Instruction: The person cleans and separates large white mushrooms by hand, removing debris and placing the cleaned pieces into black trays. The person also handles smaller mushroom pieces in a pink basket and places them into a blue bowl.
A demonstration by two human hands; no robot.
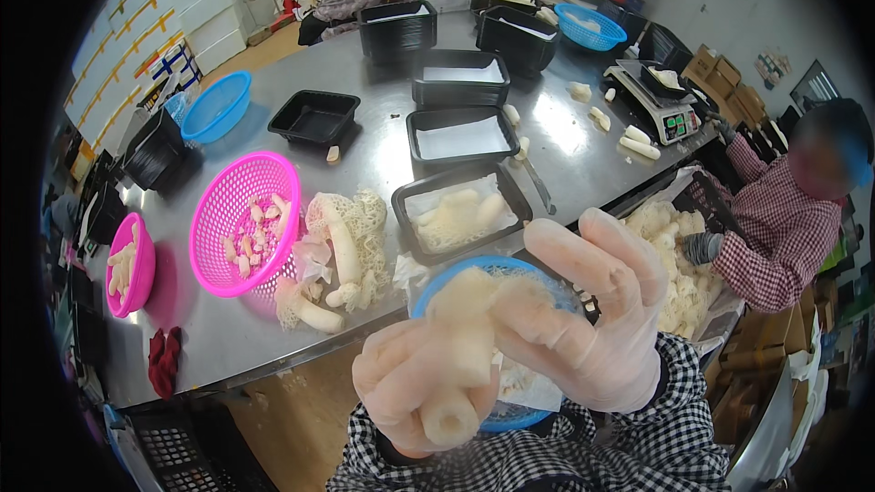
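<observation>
Gloved in thin clear plastic, my left hand [420, 379] is closed around the pale stem of a netted bamboo mushroom [466, 348], its hollow cut end facing me. My right hand [588, 328] pinches the blurred upper part of the same mushroom between thumb and fingers, with other fingers raised. Below both hands is a blue plastic basket [509, 421] with white scraps in it. Beyond them a black tray [405, 225] holds several mushrooms on white paper. To the left, more netted mushrooms [345, 246] lie on the steel table.
A pink colander [294, 198] with stem pieces, a smaller pink basket [147, 273] and a knife [539, 184] are on the table [232, 348]. Stacked black trays [459, 92] and a scale [660, 106] stand farther back. At right a co-worker's gloved hand [702, 248] touches piled mushrooms.
</observation>
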